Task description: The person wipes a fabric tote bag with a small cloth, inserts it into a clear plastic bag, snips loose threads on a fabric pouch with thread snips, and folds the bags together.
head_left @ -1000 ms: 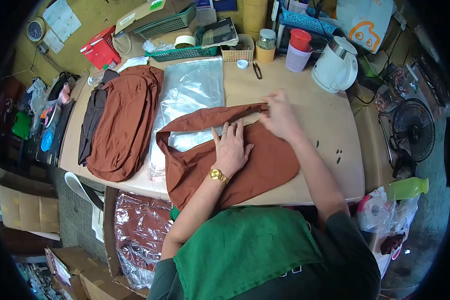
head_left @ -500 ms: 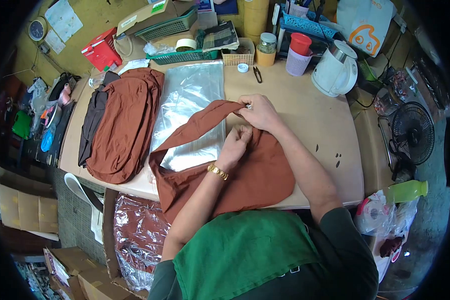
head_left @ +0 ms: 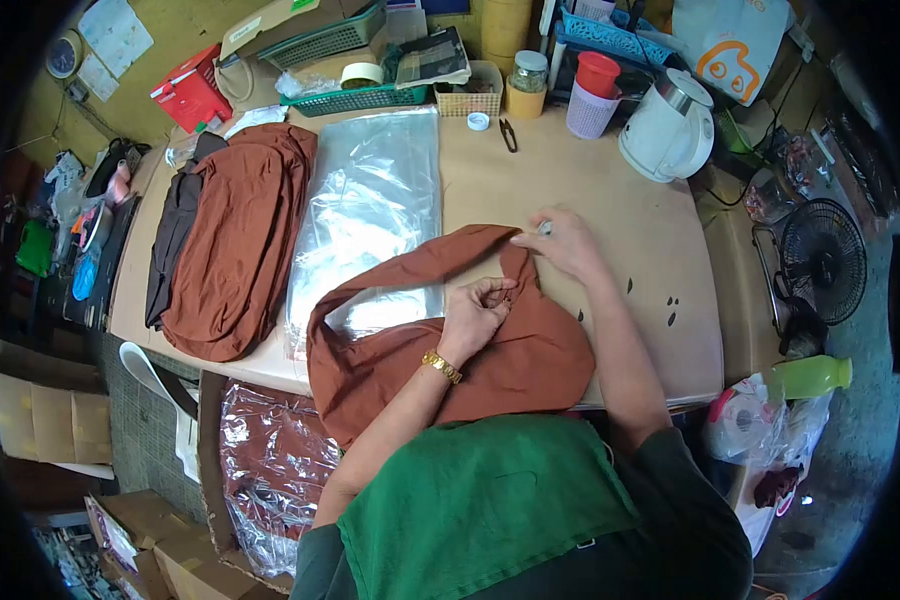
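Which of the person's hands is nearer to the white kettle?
Right. The right hand is below and left of the white kettle in the picture; the left hand is farther that way, at the brown bag.

Matt, softly creased cloth shoulder bag; glossy, clear plastic sleeves.
The tan tabletop looks smooth and matt, the wristwatch shiny gold-toned metal, the apron matt green cloth, the electric kettle smooth white plastic.

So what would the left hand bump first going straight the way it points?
Probably more of the brown cloth the left hand touches; beyond it, perhaps the right hand, though depth is unclear.
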The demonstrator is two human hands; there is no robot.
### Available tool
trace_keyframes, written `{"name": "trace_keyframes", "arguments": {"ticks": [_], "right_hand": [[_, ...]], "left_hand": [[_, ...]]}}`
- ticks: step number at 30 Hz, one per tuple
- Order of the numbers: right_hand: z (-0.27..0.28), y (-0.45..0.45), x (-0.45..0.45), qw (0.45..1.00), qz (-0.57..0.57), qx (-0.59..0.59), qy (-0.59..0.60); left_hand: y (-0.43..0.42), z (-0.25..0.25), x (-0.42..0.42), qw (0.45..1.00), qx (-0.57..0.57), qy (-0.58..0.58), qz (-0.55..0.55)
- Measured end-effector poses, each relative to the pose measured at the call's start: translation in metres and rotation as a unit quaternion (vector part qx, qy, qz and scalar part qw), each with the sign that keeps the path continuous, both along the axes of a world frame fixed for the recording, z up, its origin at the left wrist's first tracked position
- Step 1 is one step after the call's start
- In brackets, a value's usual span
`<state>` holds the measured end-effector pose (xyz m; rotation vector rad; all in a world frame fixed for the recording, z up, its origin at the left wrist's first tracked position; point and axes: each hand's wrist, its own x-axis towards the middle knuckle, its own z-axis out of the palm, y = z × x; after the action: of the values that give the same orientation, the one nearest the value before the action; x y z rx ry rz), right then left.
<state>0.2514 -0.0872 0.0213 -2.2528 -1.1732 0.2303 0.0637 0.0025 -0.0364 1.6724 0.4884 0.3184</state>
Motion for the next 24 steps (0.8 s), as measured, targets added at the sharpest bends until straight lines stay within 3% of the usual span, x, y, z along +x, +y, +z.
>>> {"name": "trace_keyframes", "arguments": {"ticks": [2, 3, 5, 6, 8, 11, 16, 18, 19, 21, 24], "right_hand": [[0.005, -0.011, 0.006, 0.987, -0.016, 0.159, 0.016], [0.009, -0.014, -0.002, 0.987, -0.016, 0.157, 0.017], [0.014, -0.019, -0.029, 0.912, 0.003, 0.253, 0.323], [0.008, -0.020, -0.041, 0.912, 0.003, 0.251, 0.324], [-0.009, -0.015, -0.061, 0.976, 0.082, 0.123, 0.158], [-0.031, -0.002, -0.068, 0.996, 0.011, 0.033, 0.077], [-0.035, 0.016, -0.061, 0.995, -0.074, 0.033, 0.055], [-0.030, 0.012, -0.050, 0.976, -0.052, 0.102, 0.183], [-0.027, 0.009, -0.050, 0.977, -0.048, 0.103, 0.180], [-0.026, -0.005, -0.060, 0.990, 0.101, 0.046, 0.081], [-0.034, 0.003, -0.070, 0.995, 0.018, 0.039, 0.091]], "left_hand": [[-0.003, -0.001, 0.002, 0.998, -0.048, -0.026, 0.027], [-0.004, 0.000, 0.002, 0.993, -0.095, -0.053, 0.054], [-0.004, 0.012, 0.002, 0.994, -0.080, -0.030, 0.070], [-0.005, 0.015, 0.001, 0.994, -0.064, -0.008, 0.085], [-0.005, 0.007, 0.002, 0.993, -0.044, -0.016, 0.108], [-0.006, -0.006, 0.003, 0.989, 0.035, -0.036, 0.142], [-0.005, -0.003, 0.003, 0.985, -0.065, -0.071, 0.140], [-0.002, -0.015, 0.007, 0.984, -0.063, -0.087, 0.143], [0.001, -0.020, 0.009, 0.981, -0.063, -0.102, 0.150], [0.000, -0.022, 0.008, 0.980, -0.075, -0.111, 0.145], [-0.003, -0.013, 0.008, 0.983, -0.058, -0.096, 0.144]]}}
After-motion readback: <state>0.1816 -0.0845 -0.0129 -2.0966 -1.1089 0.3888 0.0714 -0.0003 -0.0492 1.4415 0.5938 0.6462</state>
